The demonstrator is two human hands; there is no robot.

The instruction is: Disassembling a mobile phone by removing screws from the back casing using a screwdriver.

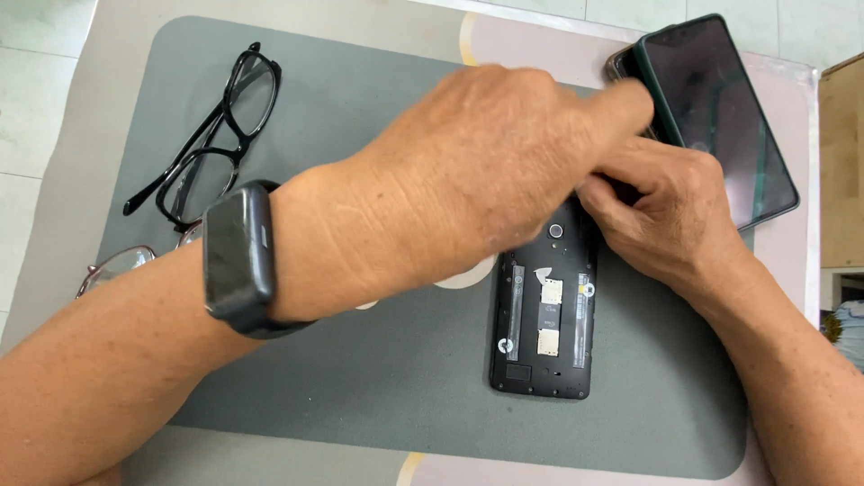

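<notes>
A black phone lies on the grey mat with its back cover off, showing card slots and a camera lens. My right hand rests on the phone's top right corner, fingers curled against it. My left hand, with a dark wristband on the wrist, reaches across above the phone's top end, its fingertips pointing toward a dark green phone lying screen-up at the far right. What the left fingertips touch is hidden.
Black-framed glasses lie on the mat at the far left. A second thin-rimmed pair sits just below them, partly behind my left forearm. A wooden edge stands beyond the table's right side.
</notes>
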